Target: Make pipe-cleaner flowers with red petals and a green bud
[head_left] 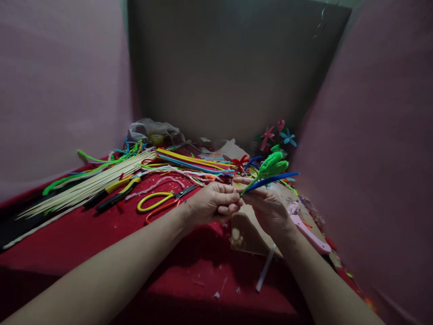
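Observation:
In the middle of the head view, my left hand (pixel 221 198) is closed, its thumb and fingers pinching the lower end of a green pipe-cleaner piece (pixel 270 166) with looped, leaf-like petals. Beside that piece, and angled to the right, runs a blue pipe cleaner (pixel 279 178). My right hand (pixel 272 212) meets the left at the joined lower ends, its fingers closed around the base of the blue pipe cleaner. The fingertips partly hide the point where green and blue come together. Both hands are raised above a cardboard piece (pixel 245 232).
To the left lie yellow-and-red-handled scissors (pixel 155 201), pliers (pixel 118 194) and a bundle of thin sticks (pixel 98 180). Loose pipe cleaners (pixel 192 158) spread behind. A pink-handled glue gun (pixel 309 232) rests at right, near a translucent glue stick (pixel 265 268). Pipe-cleaner flowers (pixel 287 137) stand at the back.

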A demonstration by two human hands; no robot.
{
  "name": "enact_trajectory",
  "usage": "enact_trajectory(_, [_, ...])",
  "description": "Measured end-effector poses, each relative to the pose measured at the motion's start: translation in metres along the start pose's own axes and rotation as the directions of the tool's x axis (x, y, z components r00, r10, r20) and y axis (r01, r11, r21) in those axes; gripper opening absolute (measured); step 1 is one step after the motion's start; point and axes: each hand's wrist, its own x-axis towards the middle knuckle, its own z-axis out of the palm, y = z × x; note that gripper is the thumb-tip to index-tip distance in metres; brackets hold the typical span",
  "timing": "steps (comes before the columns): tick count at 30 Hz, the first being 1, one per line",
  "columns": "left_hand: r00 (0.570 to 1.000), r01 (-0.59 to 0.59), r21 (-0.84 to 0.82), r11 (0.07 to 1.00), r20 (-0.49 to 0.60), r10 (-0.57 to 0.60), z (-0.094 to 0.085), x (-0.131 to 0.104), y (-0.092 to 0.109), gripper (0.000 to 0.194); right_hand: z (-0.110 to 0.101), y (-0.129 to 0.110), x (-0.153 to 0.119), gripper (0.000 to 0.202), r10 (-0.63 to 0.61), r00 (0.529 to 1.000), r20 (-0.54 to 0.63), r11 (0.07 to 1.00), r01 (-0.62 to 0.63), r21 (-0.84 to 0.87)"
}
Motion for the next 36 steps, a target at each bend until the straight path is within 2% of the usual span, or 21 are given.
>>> enact_trajectory(3, [0.986, -0.099, 0.219, 0.971, -0.107, 0.125, 0.005, 0.001, 0.000, 0.021, 0.003, 0.006, 0.001, 0.012, 0.014, 0.995, -0.100, 0.998, -0.008, 0.057])
enact_trajectory(5, [0.931, -0.195, 0.471, 0.860, -0.188, 0.313, 0.007, 0.003, -0.002, 0.017, 0.006, 0.009, 0.001, 0.012, 0.006, 0.984, -0.180, 0.998, 0.004, 0.058])
enact_trajectory(6, [0.879, -0.233, 0.612, 0.755, -0.199, 0.433, 0.007, 0.003, -0.005, 0.014, 0.008, 0.009, 0.001, 0.013, 0.004, 0.975, -0.223, 0.999, 0.007, 0.049])
enact_trajectory(8, [0.744, -0.265, 0.849, 0.457, -0.121, 0.657, 0.006, 0.005, -0.011, 0.009, 0.013, 0.010, 0.000, 0.014, 0.005, 0.953, -0.304, 1.000, 0.003, 0.026])
enact_trajectory(10, [0.634, -0.236, 0.963, 0.133, 0.049, 0.772, 0.004, 0.006, -0.018, 0.011, 0.019, 0.009, -0.003, 0.013, 0.001, 0.931, -0.366, 1.000, -0.005, -0.008])
enact_trajectory(11, [0.605, -0.199, 0.980, -0.002, 0.124, 0.786, 0.003, 0.007, -0.021, 0.014, 0.022, 0.008, -0.004, 0.012, -0.005, 0.920, -0.393, 1.000, -0.007, -0.028])
enact_trajectory(12, [0.594, -0.152, 0.982, -0.112, 0.182, 0.784, 0.002, 0.007, -0.023, 0.016, 0.025, 0.008, -0.005, 0.012, -0.007, 0.909, -0.417, 0.999, -0.011, -0.042])
enact_trajectory(14, [0.606, -0.035, 0.960, -0.279, 0.242, 0.758, 0.000, 0.008, -0.027, 0.020, 0.030, 0.006, -0.006, 0.010, -0.001, 0.891, -0.454, 0.998, -0.030, -0.061])
enact_trajectory(16, [0.621, 0.051, 0.928, -0.370, 0.260, 0.740, -0.001, 0.008, -0.029, 0.023, 0.033, 0.005, -0.007, 0.008, 0.007, 0.883, -0.469, 0.996, -0.045, -0.071])
enact_trajectory(18, [0.628, 0.037, 0.915, -0.403, 0.292, 0.721, -0.003, 0.008, -0.030, 0.024, 0.035, 0.004, -0.008, 0.008, 0.013, 0.890, -0.455, 0.997, -0.048, -0.066])
enact_trajectory(20, [0.628, -0.047, 0.939, -0.340, 0.293, 0.721, -0.004, 0.007, -0.028, 0.024, 0.036, 0.005, -0.009, 0.011, 0.039, 0.901, -0.433, 0.997, -0.061, -0.037])
enact_trajectory(21, [0.627, -0.100, 0.958, -0.269, 0.270, 0.731, -0.004, 0.007, -0.027, 0.024, 0.035, 0.005, -0.009, 0.012, 0.059, 0.905, -0.422, 0.997, -0.075, -0.020])
enact_trajectory(23, [0.640, -0.190, 0.980, -0.065, 0.174, 0.749, -0.002, 0.006, -0.023, 0.021, 0.031, 0.007, -0.009, 0.012, 0.080, 0.917, -0.390, 0.996, -0.086, 0.001])
enact_trajectory(24, [0.661, -0.229, 0.972, 0.060, 0.110, 0.742, -0.001, 0.006, -0.021, 0.020, 0.027, 0.008, -0.007, 0.011, 0.064, 0.926, -0.372, 0.998, -0.067, 0.003])
enact_trajectory(27, [0.784, -0.293, 0.830, 0.474, -0.075, 0.616, 0.005, 0.005, -0.014, 0.023, 0.013, 0.010, -0.001, 0.009, -0.047, 0.961, -0.274, 0.999, 0.039, -0.034])
enact_trajectory(29, [0.877, -0.278, 0.645, 0.712, -0.132, 0.462, 0.008, 0.003, -0.010, 0.027, 0.003, 0.008, 0.003, 0.012, -0.054, 0.987, -0.150, 0.997, 0.044, -0.068])
enact_trajectory(30, [0.914, -0.258, 0.543, 0.799, -0.131, 0.384, 0.009, 0.002, -0.009, 0.028, -0.002, 0.006, 0.004, 0.014, -0.046, 0.995, -0.085, 0.997, 0.041, -0.064])
enact_trajectory(31, [0.942, -0.235, 0.448, 0.863, -0.114, 0.315, 0.010, 0.001, -0.008, 0.028, -0.005, 0.004, 0.005, 0.015, -0.038, 0.999, -0.011, 0.998, 0.037, -0.053])
enact_trajectory(33, [0.972, -0.196, 0.304, 0.932, -0.064, 0.225, 0.011, -0.002, -0.007, 0.023, -0.008, 0.001, 0.004, 0.016, -0.055, 0.995, 0.086, 0.998, 0.058, -0.028])
enact_trajectory(36, [0.982, -0.177, 0.236, 0.956, -0.018, 0.186, 0.012, -0.004, -0.004, 0.018, -0.004, -0.002, 0.000, 0.015, -0.110, 0.992, 0.060, 0.993, 0.112, -0.029])
